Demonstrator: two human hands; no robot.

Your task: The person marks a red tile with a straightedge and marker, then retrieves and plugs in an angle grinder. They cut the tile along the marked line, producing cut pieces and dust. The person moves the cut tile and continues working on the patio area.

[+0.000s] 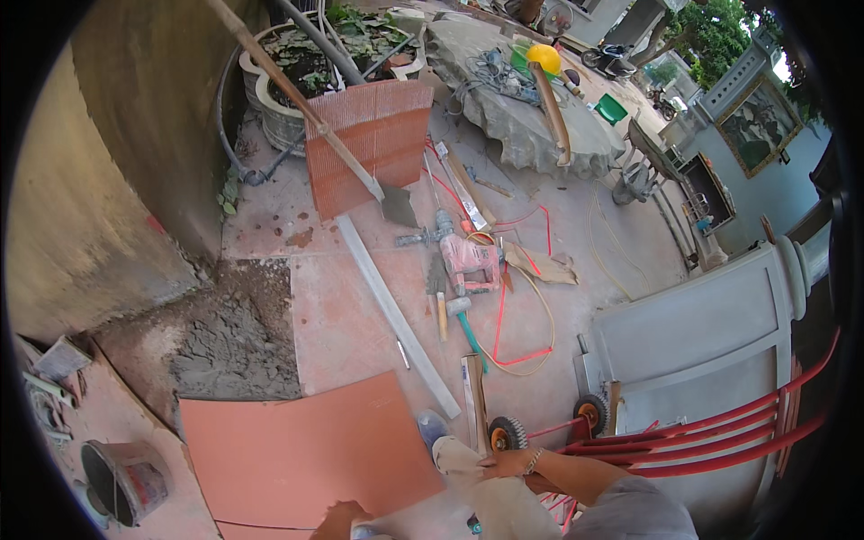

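A: Head view. Hands: two. State?
B: Left hand: at the near edge of one smooth orange slab, its fingers mostly obscured; cannot tell whether gripping. Right hand: laid on one knee; cannot tell how far its fingers curl.
A: Slab position?
B: Lying directly ahead of the left fingers and spreading to their left. Past it, one patch of wet mortar. Farther left of those fingers, one bucket.
A: Ahead of the right fingers?
B: One mallet, one trowel, one power drill; left of these, one metal bar. Well beyond, one ribbed slab, standing.
A: Near right fingers?
B: Wheels: two.
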